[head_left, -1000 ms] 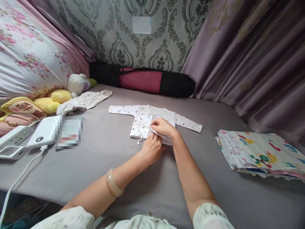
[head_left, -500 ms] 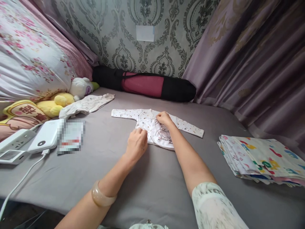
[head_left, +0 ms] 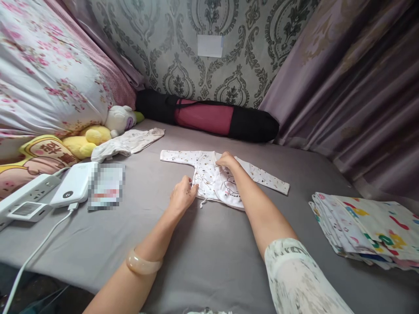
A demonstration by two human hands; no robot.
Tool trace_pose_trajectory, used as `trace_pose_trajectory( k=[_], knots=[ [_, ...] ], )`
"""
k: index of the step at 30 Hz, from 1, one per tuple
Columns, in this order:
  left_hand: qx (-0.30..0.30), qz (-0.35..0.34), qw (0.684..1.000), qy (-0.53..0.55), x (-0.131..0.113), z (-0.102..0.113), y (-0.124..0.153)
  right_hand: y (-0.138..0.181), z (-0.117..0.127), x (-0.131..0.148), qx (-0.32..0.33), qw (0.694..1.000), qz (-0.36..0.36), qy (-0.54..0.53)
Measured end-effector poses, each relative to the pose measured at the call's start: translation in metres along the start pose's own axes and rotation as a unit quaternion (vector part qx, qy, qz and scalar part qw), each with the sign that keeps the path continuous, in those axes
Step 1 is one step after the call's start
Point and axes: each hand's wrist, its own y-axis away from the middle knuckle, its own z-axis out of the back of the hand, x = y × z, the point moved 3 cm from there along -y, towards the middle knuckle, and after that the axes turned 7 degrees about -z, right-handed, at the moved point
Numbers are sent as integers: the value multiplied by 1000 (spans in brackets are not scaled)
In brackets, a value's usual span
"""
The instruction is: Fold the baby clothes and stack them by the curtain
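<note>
A small white baby shirt (head_left: pixel 206 168) with a scattered print and a cartoon figure lies front up on the grey sheet, both sleeves stretched out sideways. Its tie string hangs past the bottom hem. At the shirt's left side edge, my left hand (head_left: pixel 182 192) has its fingers pinched together on the fabric. My right hand (head_left: pixel 228 160) pinches the cloth at the upper front, near the neckline, and its forearm hides part of the shirt's right half.
Folded printed cloths (head_left: pixel 376 231) are stacked at the right. On the left lie a crumpled pale garment (head_left: pixel 129 144), plush toys (head_left: pixel 88 139), a blurred packet (head_left: pixel 106 186), a white power bank (head_left: pixel 73 185) with its cable, and a power strip (head_left: pixel 36 192). A black and red bag (head_left: pixel 206 115) lines the wall.
My left hand has moved from the shirt's lower front out to its left side edge, uncovering the tie string. My right hand keeps its place at the upper front. The view has shifted slightly left.
</note>
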Motion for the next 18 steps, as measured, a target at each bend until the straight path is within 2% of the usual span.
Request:
trace_pose_trajectory(
  k=[5,11,18],
  knots=[
    [7,1,1000,4,3,2,-2,16,5,6,1,999,32,32],
    [20,-19,998,-60,0,8,1,30,6,9,-147,977,78,130],
    [35,-37,991,-121,-8,11,4,33,3,10,-117,981,65,140]
  ],
)
